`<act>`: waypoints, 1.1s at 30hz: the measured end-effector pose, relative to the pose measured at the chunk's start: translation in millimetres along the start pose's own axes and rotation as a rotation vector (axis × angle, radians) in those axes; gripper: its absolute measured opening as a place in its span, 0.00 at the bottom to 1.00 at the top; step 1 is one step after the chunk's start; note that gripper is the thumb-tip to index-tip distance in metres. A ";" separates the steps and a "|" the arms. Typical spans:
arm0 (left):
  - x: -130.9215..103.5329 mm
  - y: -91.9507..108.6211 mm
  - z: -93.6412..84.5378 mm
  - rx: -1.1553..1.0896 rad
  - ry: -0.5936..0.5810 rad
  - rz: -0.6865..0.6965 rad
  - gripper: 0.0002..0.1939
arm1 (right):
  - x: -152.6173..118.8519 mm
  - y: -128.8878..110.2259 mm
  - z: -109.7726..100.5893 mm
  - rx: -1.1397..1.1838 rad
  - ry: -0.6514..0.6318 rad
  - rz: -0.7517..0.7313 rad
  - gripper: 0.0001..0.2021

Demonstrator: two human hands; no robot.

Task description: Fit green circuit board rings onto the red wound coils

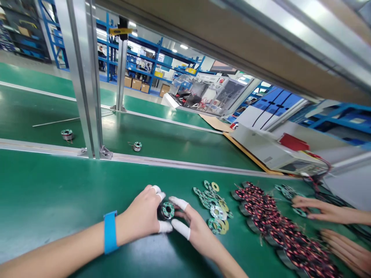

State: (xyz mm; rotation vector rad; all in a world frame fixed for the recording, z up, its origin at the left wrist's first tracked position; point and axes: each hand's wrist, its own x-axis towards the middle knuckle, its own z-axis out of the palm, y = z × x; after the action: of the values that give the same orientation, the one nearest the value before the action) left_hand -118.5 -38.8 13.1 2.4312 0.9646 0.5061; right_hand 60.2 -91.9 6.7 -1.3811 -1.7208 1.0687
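Observation:
A small motor stator [167, 210] with a ring-shaped green circuit board on its face is between my two hands, just above the green work surface [72, 189]. My left hand [144, 212] grips it from the left, with white finger cots on the fingertips and a blue band on the wrist. From the right, the thumb and index finger of my right hand [193, 227], also in white cots, close around its edge. Just right of my right hand lies a loose pile of green ring circuit boards [210, 197] and yellowish rings [223, 205].
Rows of copper-wound stators [278, 224] stand farther right. Beyond them, another person's hand [319, 208] touches more ring boards [285, 190]. Two single stators [67, 134] lie on the conveyor belt [174, 143] behind a metal rail. An aluminium post [84, 77] rises at left.

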 end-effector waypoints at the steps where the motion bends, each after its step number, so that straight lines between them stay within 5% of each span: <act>1: -1.9 1.9 -1.7 0.000 0.010 0.048 0.12 | -0.8 0.6 0.1 -0.010 -0.004 0.004 0.20; 3: -5.4 5.2 -1.4 0.083 -0.002 0.181 0.04 | -1.2 0.4 1.9 -0.074 0.015 0.018 0.17; 9: -13.3 6.7 16.5 0.373 0.042 0.467 0.10 | 0.0 4.8 13.7 -0.102 0.153 0.045 0.16; 28: -12.5 -0.8 13.7 0.338 0.071 0.524 0.16 | -0.5 2.9 15.3 -0.217 0.161 -0.006 0.15; 33: -16.2 -0.4 18.6 0.381 0.076 0.491 0.14 | -0.2 -8.2 -11.9 -0.226 0.101 -0.011 0.16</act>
State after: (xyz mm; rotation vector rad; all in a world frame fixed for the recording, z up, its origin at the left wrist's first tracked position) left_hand -120.6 -55.5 -5.0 3.0329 0.5154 0.6269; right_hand 67.3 -90.7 19.3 -1.5346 -1.8144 0.8027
